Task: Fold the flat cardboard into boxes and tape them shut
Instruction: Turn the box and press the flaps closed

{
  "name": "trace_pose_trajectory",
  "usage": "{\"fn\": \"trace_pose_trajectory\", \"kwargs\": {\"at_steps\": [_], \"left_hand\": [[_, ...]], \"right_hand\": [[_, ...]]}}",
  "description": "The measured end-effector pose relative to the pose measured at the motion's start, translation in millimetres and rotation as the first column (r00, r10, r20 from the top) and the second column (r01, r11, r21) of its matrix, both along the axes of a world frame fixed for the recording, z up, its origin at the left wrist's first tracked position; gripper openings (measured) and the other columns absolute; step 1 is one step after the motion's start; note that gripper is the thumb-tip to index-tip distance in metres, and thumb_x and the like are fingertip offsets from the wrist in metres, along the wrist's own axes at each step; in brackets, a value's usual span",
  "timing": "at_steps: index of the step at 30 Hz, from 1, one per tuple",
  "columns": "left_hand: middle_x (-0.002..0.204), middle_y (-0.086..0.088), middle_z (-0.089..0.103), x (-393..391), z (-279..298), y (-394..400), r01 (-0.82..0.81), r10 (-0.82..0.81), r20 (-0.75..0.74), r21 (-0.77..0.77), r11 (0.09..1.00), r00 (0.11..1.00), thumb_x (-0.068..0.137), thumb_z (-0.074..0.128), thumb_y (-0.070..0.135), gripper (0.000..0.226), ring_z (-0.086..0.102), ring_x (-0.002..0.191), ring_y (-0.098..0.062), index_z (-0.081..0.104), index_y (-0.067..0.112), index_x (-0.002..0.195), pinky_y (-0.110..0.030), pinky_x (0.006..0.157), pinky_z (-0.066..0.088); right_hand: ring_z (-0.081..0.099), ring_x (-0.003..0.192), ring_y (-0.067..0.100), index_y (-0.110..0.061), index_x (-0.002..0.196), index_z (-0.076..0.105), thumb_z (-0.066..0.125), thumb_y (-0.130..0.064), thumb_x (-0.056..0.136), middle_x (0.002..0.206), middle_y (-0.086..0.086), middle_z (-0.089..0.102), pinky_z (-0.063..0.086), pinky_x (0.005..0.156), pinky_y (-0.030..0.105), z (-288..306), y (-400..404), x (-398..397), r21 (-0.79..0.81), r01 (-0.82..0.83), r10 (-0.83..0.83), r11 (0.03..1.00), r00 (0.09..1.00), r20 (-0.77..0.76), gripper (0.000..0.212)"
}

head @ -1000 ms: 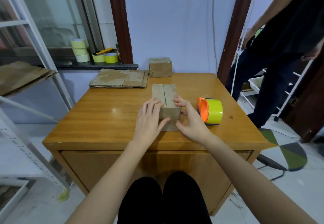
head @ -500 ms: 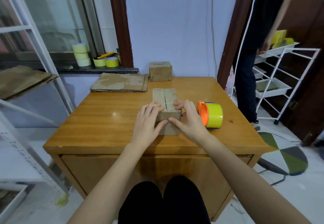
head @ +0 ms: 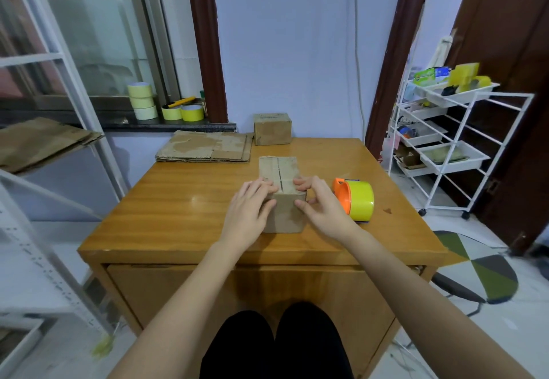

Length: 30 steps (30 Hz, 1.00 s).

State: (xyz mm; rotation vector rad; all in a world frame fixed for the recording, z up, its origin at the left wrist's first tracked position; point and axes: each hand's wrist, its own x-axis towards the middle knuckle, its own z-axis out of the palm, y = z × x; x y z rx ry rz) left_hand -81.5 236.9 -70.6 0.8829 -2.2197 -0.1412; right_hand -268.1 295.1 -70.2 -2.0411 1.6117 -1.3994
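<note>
Gripping folded box (head: 283,197) with both hands, left (head: 248,213), right (head: 322,209), no legible writing

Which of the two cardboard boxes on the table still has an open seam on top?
The nearer box, held between the left hand and right hand, shows a dark slit between its flaps. The far box by the wall looks closed.
</note>
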Motion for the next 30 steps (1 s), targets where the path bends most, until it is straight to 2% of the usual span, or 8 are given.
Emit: {"fn": "trace_pose_trajectory", "kwargs": {"at_steps": [4,8,11,13,17,19,23,30], "left_hand": [[0.129,0.004,0.057,1,7,2,0.006,-0.006,-0.020,0.020,1.000,1.000,0.099,0.047,0.023,0.029,0.040,0.126,-0.013,0.061,0.017,0.124,-0.034,0.101,0.037],[0.133,0.007,0.053,2,12,5,-0.002,0.001,0.022,0.051,0.999,1.000,0.097,0.050,0.034,0.035,0.038,0.127,-0.008,0.058,0.019,0.127,-0.024,0.097,0.031],[0.127,0.006,0.056,2,17,4,-0.014,0.014,0.044,0.021,1.000,0.999,0.095,0.055,0.031,0.031,0.043,0.121,-0.010,0.060,0.019,0.123,-0.023,0.093,0.034],[0.123,0.008,0.057,1,20,3,-0.026,0.026,0.063,0.005,1.000,0.998,0.093,0.057,0.028,0.029,0.045,0.117,-0.009,0.060,0.020,0.121,-0.022,0.090,0.035],[0.121,0.009,0.057,-2,23,2,-0.033,0.032,0.060,0.020,0.999,0.998,0.094,0.057,0.028,0.028,0.048,0.115,-0.010,0.058,0.021,0.121,-0.021,0.087,0.037],[0.127,0.006,0.056,-5,23,2,-0.061,0.058,0.057,0.061,0.996,0.997,0.094,0.057,0.029,0.036,0.048,0.119,-0.011,0.053,0.021,0.129,-0.025,0.093,0.039],[0.131,0.003,0.051,-13,28,3,-0.124,0.118,0.078,0.070,0.990,0.990,0.092,0.057,0.028,0.042,0.044,0.122,-0.013,0.048,0.018,0.132,-0.030,0.100,0.035],[0.120,-0.001,0.053,-68,37,41,0.142,-0.134,0.094,-0.090,0.986,0.987,0.090,0.055,0.018,0.030,0.048,0.112,-0.017,0.056,0.012,0.119,-0.024,0.082,0.038]], "right_hand": [[0.043,0.126,0.007,-0.027,0.097,0.049,0.056,0.000,0.092,0.125,-0.002,0.053,0.044,0.080,0.013,6,4,2,0.060,-0.047,0.038,0.997,0.991,0.131,0.028],[0.049,0.120,0.000,-0.013,0.101,0.056,0.056,-0.002,0.093,0.123,-0.003,0.056,0.048,0.076,0.016,9,8,4,0.067,-0.049,0.030,0.997,0.965,0.261,0.013],[0.055,0.108,-0.003,-0.011,0.107,0.055,0.058,-0.006,0.093,0.126,-0.008,0.052,0.051,0.077,0.018,10,11,4,0.080,-0.058,0.035,0.995,0.962,0.270,0.016],[0.051,0.117,0.003,-0.012,0.111,0.054,0.060,-0.006,0.091,0.131,-0.007,0.048,0.052,0.086,0.022,9,11,2,0.085,-0.054,0.034,0.995,0.974,0.223,0.021],[0.047,0.114,0.005,-0.021,0.104,0.053,0.060,-0.002,0.088,0.126,-0.005,0.046,0.045,0.086,0.025,12,18,-4,0.010,0.084,-0.084,0.996,0.994,0.077,0.026],[0.052,0.100,0.006,-0.018,0.100,0.054,0.059,0.002,0.084,0.119,-0.003,0.049,0.042,0.080,0.023,17,25,-9,-0.073,0.171,-0.168,0.983,0.985,0.039,0.026],[0.054,0.101,0.017,-0.011,0.100,0.056,0.058,0.000,0.082,0.111,-0.002,0.053,0.047,0.083,0.034,26,43,-32,-0.165,0.370,-0.377,0.914,0.926,-0.011,0.021],[0.055,0.103,0.017,-0.015,0.106,0.050,0.057,-0.011,0.090,0.110,0.002,0.055,0.048,0.088,0.044,9,71,-79,0.116,0.526,-0.534,0.842,0.844,0.046,0.018]]}}
